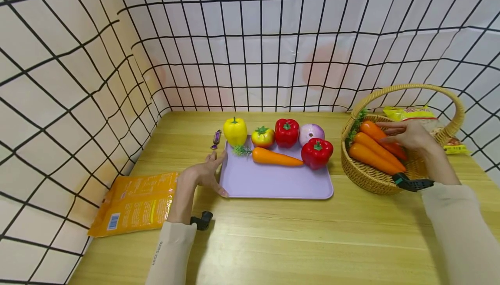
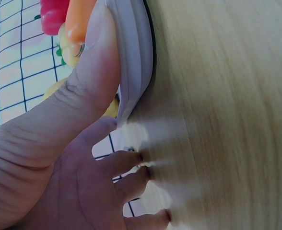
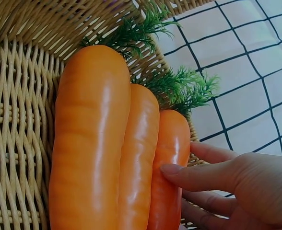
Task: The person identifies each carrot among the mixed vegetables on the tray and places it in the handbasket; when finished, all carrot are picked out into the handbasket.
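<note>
At the lavender tray's (image 1: pixel 273 185) left side, my left hand (image 1: pixel 205 174) touches the edge, fingers spread. The left wrist view shows its thumb (image 2: pixel 100 62) along the rim and other fingertips on the table. My right hand (image 1: pixel 416 135) reaches into a wicker basket (image 1: pixel 363 181) and pinches the rearmost orange carrot (image 1: pixel 371 129) between thumb and fingers. Two more carrots (image 3: pixel 90 143) lie beside it, green tops against the basket wall. On the tray are another carrot (image 1: pixel 273 158) and a red bell pepper (image 1: pixel 317 154).
Along the tray's back are a yellow pepper (image 1: pixel 235 132), a tomato (image 1: pixel 263 137), another red pepper (image 1: pixel 287 133) and a purple onion (image 1: pixel 311 132). A wrapped candy (image 1: pixel 216 139) lies left of them. An orange packet (image 1: pixel 136 202) is at left; a yellow packet (image 1: pixel 410 112) sits behind the basket.
</note>
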Tool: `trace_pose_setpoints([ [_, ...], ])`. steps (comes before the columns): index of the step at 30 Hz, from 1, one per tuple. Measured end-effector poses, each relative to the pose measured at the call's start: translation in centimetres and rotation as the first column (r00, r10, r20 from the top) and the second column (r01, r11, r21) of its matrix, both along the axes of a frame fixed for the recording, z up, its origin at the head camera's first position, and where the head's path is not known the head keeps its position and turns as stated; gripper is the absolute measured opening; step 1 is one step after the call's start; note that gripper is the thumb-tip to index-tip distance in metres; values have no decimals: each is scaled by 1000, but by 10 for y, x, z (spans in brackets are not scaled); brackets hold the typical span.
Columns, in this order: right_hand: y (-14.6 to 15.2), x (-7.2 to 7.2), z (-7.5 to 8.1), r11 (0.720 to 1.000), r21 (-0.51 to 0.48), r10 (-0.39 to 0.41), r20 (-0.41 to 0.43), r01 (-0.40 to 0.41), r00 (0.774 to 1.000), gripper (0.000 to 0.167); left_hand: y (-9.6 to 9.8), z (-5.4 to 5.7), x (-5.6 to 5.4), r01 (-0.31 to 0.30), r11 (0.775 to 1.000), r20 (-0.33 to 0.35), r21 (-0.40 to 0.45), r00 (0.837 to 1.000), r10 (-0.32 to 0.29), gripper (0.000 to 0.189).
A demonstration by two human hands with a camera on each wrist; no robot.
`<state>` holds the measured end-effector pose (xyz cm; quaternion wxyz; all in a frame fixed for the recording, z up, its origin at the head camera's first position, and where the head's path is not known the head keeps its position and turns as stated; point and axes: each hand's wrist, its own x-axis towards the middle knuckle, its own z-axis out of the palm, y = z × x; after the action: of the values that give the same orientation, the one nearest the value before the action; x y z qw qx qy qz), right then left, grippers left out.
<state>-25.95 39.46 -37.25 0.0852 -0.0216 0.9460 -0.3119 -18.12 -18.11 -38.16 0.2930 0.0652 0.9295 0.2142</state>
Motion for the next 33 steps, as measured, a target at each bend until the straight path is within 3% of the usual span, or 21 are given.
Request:
trace_pose_setpoints([
  [18, 3, 0, -1, 999, -46, -5, 36, 7, 999, 67, 2, 0, 0, -3, 1000, 7, -7, 1000, 4, 129],
  [23, 1, 4, 5, 998, -56, -1, 47, 4, 999, 66, 2, -1, 0, 4, 1000, 3, -11, 1000, -4, 130],
  [28, -10, 11, 24, 996, 38, 82, 26, -82, 996, 70, 1, 1, 0, 11, 1000, 4, -8, 1000, -11, 131],
  [33, -32, 29, 50, 966, 121, 224, 63, -230, 973, 76, -1, 1, 0, 17, 1000, 2, -8, 1000, -17, 130],
])
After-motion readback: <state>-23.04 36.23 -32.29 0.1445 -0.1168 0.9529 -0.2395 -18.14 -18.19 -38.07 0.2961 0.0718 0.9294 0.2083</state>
